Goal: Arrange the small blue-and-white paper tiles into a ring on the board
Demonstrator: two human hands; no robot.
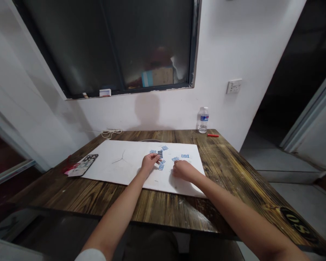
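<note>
A white paper sheet (141, 174) lies on the wooden table (157, 208), with several small blue-and-white cards (175, 158) scattered over its far right part. My left hand (149, 162) is on the sheet, its fingertips pinching a darker card (160, 154). My right hand (182, 171) rests on the sheet just to the right, fingers curled down, and its fingertips are hidden. The nearest card to it lies just beyond the knuckles.
A phone in a patterned case (83, 165) lies left of the sheet, over something red. A water bottle (203, 120), a red stick (213, 135) and a white cable (110, 133) sit along the table's far edge, against a white wall.
</note>
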